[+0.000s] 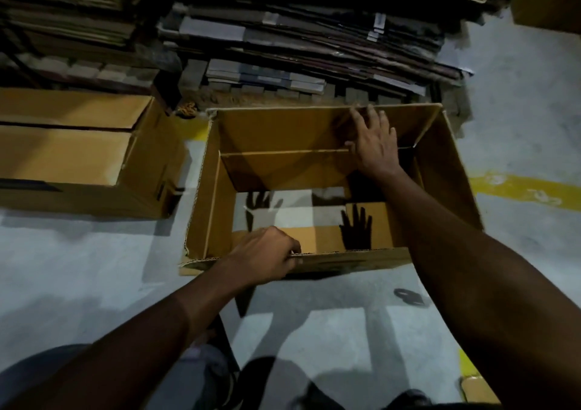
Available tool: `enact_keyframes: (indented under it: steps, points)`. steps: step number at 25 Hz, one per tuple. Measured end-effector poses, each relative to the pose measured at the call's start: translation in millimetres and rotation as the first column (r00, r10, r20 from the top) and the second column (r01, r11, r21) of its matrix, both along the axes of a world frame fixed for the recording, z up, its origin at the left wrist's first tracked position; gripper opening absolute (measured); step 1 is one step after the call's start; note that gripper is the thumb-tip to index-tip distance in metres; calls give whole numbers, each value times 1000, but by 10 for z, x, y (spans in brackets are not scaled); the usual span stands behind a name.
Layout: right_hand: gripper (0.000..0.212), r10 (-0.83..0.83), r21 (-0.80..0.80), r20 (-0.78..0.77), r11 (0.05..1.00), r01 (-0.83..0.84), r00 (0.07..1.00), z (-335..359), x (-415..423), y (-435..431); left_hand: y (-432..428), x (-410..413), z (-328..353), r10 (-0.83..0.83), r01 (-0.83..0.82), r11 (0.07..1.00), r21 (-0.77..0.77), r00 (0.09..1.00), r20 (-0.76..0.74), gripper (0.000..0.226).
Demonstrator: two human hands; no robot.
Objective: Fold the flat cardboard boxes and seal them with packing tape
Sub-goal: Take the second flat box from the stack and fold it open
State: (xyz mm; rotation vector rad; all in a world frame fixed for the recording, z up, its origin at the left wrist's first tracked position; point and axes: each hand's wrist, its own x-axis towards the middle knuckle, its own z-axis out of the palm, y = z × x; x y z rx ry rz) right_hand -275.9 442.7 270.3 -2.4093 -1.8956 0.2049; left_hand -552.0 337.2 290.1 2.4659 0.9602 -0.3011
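The box (213, 189) stood opened out on the floor (78, 268), in the middle of the view, and the grey floor showed through its bottom between partly turned flaps. The left hand (264, 255) gripped the box's near edge, with its fingers curled over the cardboard and pinching it against the thumb. The right hand (374, 145) lay flat against the far flap, fingers spread, the tips reaching the flap's top edge. Just left of the box sat a second carton (78, 158). Beyond both, stacks of flat cardboard (314, 39) lay along the far edge of the floor. A yellow line (518, 186) crossed the floor to the right, and a small dark object (408, 296) lay near the box's near right corner.
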Motion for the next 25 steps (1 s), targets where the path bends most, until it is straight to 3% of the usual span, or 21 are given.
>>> enact_keyframes:
  steps: [3,4,7,10,13,18,21,25]
  points:
    - [67,57,-19,-58,998,-58,997,3,4,-373,103,-85,58,137,-133,988,-84,990,45,43]
    - [67,80,-42,-37,996,-82,996,19,-4,-531,156,-130,104,172,-170,985,-39,984,47,44]
    - [72,77,-114,108,991,-65,991,36,66,-983,306,-264,233,275,-251,910,331,961,-27,51]
    - [73,50,-255,33,966,-40,998,16,195,-1361,329,-470,224,461,-397,823,406,885,-70,69]
    - [64,36,-454,-229,880,-140,973,-3,214,-1569,271,-697,29,577,-551,814,186,805,-139,73]
    - [55,61,-468,-472,828,-309,880,216,82,-1740,220,-705,-114,555,-560,829,12,818,-150,58]
    - [61,85,-529,-482,765,-367,872,315,100,-1872,195,-584,-195,354,-393,910,-135,903,-241,53]
    - [86,159,-658,-331,668,-348,930,267,118,-1959,152,-478,-285,132,-269,889,-370,925,-355,85]
